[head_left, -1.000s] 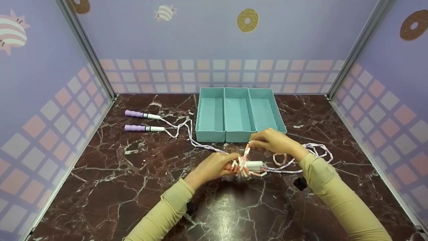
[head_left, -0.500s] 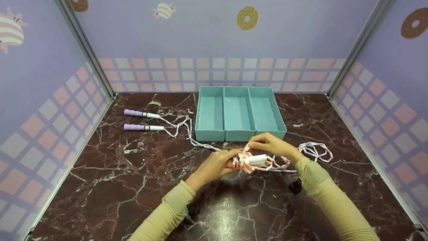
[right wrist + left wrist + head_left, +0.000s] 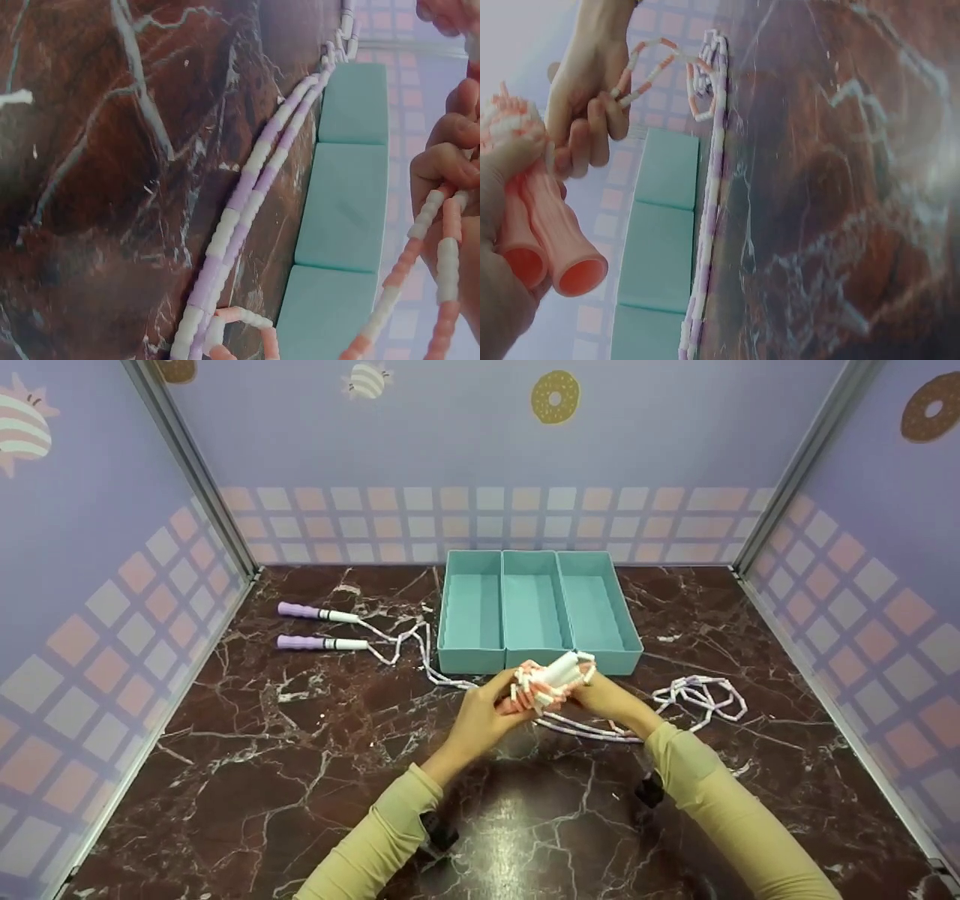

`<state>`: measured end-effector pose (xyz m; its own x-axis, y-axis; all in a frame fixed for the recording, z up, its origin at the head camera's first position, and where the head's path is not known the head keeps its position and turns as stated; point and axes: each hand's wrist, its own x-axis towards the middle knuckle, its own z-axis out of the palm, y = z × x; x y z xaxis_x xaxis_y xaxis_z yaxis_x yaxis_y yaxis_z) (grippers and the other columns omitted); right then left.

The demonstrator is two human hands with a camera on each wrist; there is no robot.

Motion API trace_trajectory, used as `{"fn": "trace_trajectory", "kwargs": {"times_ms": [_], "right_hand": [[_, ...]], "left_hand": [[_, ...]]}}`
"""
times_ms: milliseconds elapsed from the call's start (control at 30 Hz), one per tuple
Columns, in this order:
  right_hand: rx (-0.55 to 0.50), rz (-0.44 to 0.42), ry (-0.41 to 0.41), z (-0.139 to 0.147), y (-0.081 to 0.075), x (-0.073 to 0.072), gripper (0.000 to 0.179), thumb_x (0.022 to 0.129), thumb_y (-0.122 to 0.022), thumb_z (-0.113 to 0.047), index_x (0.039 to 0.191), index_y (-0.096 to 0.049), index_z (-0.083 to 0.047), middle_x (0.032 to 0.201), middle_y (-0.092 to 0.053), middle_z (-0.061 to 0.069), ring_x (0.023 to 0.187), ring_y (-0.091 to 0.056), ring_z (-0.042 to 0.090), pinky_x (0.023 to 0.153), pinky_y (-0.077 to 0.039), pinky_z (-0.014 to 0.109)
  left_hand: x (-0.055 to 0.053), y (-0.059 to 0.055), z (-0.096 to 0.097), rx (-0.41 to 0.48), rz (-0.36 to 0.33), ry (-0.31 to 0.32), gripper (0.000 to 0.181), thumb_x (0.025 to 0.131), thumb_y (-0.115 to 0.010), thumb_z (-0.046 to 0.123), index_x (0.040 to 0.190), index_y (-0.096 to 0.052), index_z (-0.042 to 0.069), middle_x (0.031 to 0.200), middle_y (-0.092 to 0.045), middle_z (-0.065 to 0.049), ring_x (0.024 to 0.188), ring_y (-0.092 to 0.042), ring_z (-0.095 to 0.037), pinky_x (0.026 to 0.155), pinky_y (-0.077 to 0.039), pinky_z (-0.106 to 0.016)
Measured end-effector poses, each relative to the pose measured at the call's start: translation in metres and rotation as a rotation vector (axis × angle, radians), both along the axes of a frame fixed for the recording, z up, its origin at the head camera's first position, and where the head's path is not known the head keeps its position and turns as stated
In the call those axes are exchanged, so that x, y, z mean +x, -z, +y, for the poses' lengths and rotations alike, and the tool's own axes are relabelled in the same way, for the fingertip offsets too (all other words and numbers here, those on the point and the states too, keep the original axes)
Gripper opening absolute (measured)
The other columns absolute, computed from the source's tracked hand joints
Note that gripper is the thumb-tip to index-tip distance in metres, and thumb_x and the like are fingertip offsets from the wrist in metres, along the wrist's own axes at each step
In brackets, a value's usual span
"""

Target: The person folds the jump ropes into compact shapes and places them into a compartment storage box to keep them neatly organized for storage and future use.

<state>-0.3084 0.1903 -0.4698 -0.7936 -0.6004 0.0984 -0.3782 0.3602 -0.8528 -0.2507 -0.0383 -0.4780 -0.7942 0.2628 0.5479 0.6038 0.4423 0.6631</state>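
My left hand grips the two pink handles of a beaded jump rope, their hollow ends showing in the left wrist view. Pink-and-white beaded cord is wound round the handles in a thick bundle, with a white handle section sticking out toward the bins. On the far side of that bundle, partly hidden by it in the head view, is my right hand. Its curled fingers hold the loose pink-and-white cord, which hangs down in a loop. Both hands are raised over the table.
A second jump rope with purple handles lies at the left. Its purple-and-white beaded cord runs beneath my hands to a tangled coil at the right. A teal three-compartment bin stands behind, against a patterned wall.
Both hands have lifted the bundle and tilted it, so the white section points up and away. My right hand has carried the cord round behind the bundle, shortening the loose end.
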Motion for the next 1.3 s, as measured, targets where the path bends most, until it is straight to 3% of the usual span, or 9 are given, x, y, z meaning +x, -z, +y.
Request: {"fn": "trace_trajectory", "kwargs": {"times_ms": [133,333,500,667,1033,1167,1300], "right_hand": [[0.013,-0.035,0.033,-0.007,0.002,0.002,0.025,0.104,-0.040,-0.004,0.111,-0.053,0.016,0.083,-0.054,-0.002,0.069,-0.050,0.003,0.062,-0.040,0.016],[0.115,0.082,0.009,-0.015,-0.002,0.004,0.027,0.106,-0.038,-0.009,0.106,-0.059,0.009,0.070,-0.057,0.006,0.055,-0.046,0.001,0.052,-0.038,0.016],[0.164,0.126,-0.010,-0.019,-0.004,0.009,0.029,0.107,-0.038,-0.014,0.100,-0.061,0.002,0.073,-0.066,0.016,0.056,-0.051,0.009,0.052,-0.040,0.017],[0.233,0.173,0.014,-0.020,-0.006,0.017,0.027,0.106,-0.042,-0.017,0.093,-0.059,-0.002,0.072,-0.067,0.012,0.058,-0.051,0.006,0.053,-0.041,0.018],[0.371,0.292,0.046,-0.011,-0.013,0.032,0.020,0.103,-0.048,-0.014,0.095,-0.064,-0.005,0.073,-0.070,0.011,0.059,-0.053,0.003,0.055,-0.045,0.021],[0.433,0.397,0.087,-0.008,-0.016,0.039,0.018,0.102,-0.053,-0.016,0.092,-0.063,-0.005,0.067,-0.065,0.006,0.057,-0.053,0.009,0.053,-0.045,0.027],[0.529,0.573,0.159,-0.007,-0.018,0.047,0.016,0.099,-0.058,-0.020,0.089,-0.062,-0.008,0.067,-0.063,0.007,0.060,-0.062,0.025,0.052,-0.048,0.042]], "left_hand": [[0.000,-0.002,0.002,0.040,-0.054,-0.044,0.054,0.078,-0.083,0.020,0.126,-0.062,0.005,0.114,-0.074,-0.013,0.103,-0.071,-0.022,0.089,-0.057,-0.037],[-0.007,-0.001,0.002,0.049,-0.065,-0.103,0.053,0.078,-0.082,0.020,0.125,-0.061,0.005,0.111,-0.075,-0.013,0.099,-0.072,-0.023,0.086,-0.058,-0.038],[-0.016,0.001,-0.001,0.082,-0.078,-0.163,0.050,0.077,-0.081,0.013,0.122,-0.063,0.003,0.110,-0.075,-0.016,0.100,-0.073,-0.025,0.087,-0.058,-0.040],[-0.024,0.002,-0.005,0.101,-0.109,-0.218,0.050,0.074,-0.080,0.008,0.122,-0.064,0.001,0.111,-0.074,-0.019,0.102,-0.072,-0.028,0.089,-0.058,-0.042],[-0.038,0.011,-0.024,0.122,-0.131,-0.306,0.063,0.073,-0.083,0.007,0.131,-0.058,0.005,0.116,-0.071,-0.022,0.097,-0.071,-0.030,0.084,-0.058,-0.046],[-0.042,0.015,-0.032,0.096,-0.150,-0.344,0.065,0.072,-0.086,0.013,0.130,-0.059,0.007,0.115,-0.072,-0.021,0.098,-0.071,-0.033,0.087,-0.056,-0.048],[-0.046,0.015,-0.036,0.047,-0.136,-0.362,0.062,0.073,-0.086,0.016,0.129,-0.059,0.006,0.112,-0.073,-0.020,0.094,-0.071,-0.033,0.085,-0.057,-0.049]]}}
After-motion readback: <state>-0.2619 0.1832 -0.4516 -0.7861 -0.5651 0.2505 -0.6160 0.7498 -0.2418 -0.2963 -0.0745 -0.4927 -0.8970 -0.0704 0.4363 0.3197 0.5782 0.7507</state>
